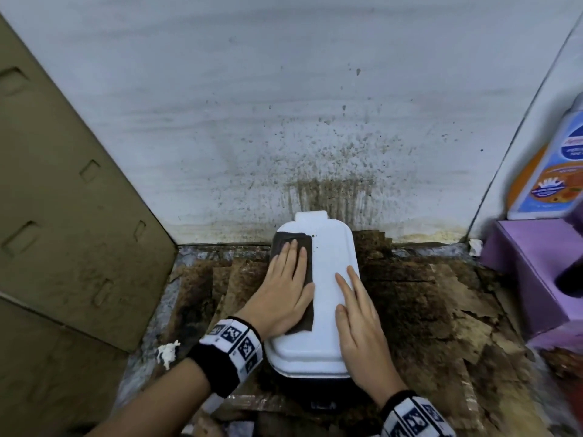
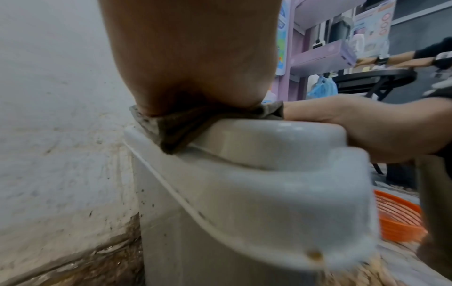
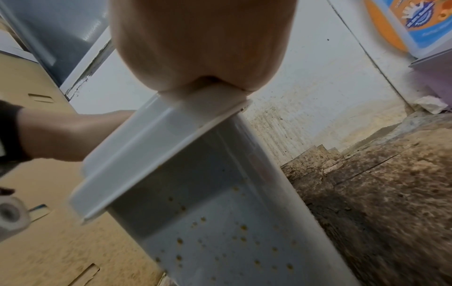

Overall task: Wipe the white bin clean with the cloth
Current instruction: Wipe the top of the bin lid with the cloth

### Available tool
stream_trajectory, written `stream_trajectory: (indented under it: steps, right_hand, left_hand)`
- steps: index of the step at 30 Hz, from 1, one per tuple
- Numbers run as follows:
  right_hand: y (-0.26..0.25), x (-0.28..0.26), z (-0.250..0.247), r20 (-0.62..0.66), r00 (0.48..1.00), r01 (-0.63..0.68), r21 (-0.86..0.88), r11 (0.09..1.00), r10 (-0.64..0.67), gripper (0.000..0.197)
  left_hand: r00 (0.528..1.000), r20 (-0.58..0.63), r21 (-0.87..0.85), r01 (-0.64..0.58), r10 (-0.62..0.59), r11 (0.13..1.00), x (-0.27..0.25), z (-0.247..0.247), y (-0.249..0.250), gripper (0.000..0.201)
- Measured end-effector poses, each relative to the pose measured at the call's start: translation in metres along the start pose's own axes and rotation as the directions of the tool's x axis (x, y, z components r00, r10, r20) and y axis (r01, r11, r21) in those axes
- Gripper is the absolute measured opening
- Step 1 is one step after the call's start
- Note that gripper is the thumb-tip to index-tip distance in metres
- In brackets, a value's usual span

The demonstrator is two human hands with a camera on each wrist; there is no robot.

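The white bin stands against the stained wall, its closed lid facing up. A dark grey-brown cloth lies flat on the lid's left half. My left hand presses on the cloth with straight fingers spread toward the far edge. My right hand rests flat on the lid's right half, fingers straight, holding nothing. From the left wrist view, the cloth droops over the lid's rim under my palm. The right wrist view shows the bin's side dotted with small brownish spots.
A brown cardboard sheet leans at the left. A purple shelf with an orange-and-blue bottle stands at the right. The floor around the bin is covered in dirty brown patches. An orange basket sits behind the bin in the left wrist view.
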State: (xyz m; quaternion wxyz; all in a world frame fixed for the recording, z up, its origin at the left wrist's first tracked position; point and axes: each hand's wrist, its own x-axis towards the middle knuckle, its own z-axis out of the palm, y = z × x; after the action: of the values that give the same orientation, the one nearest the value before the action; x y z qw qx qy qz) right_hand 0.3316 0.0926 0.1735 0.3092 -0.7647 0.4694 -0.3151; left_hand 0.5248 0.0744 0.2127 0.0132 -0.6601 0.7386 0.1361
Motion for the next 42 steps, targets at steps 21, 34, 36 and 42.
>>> stream_trajectory:
  steps: [21,34,36,42]
  right_hand:
    - [-0.008,-0.001,-0.006,0.026,1.0,-0.019,0.045,0.999,0.018,0.049]
    - [-0.004,-0.002,-0.003,-0.001,1.0,-0.006,0.047,0.999,0.006,0.05]
    - [-0.004,-0.001,-0.002,0.0,1.0,-0.009,0.043,0.999,0.009,0.05]
    - [-0.006,0.0,-0.003,0.028,0.999,-0.021,0.039,0.999,0.02,0.05]
  left_hand:
    - [0.998,-0.047,0.05,-0.033,0.036,0.998,0.081,-0.024,-0.013,0.074]
    - [0.995,-0.037,-0.018,-0.093,0.092,0.995,0.001,-0.001,0.007,0.083]
    - [0.998,-0.022,-0.025,-0.066,0.065,0.997,0.014,-0.006,0.005,0.078]
    - [1.0,-0.007,-0.062,0.003,-0.003,0.998,0.076,-0.025,-0.013,0.064]
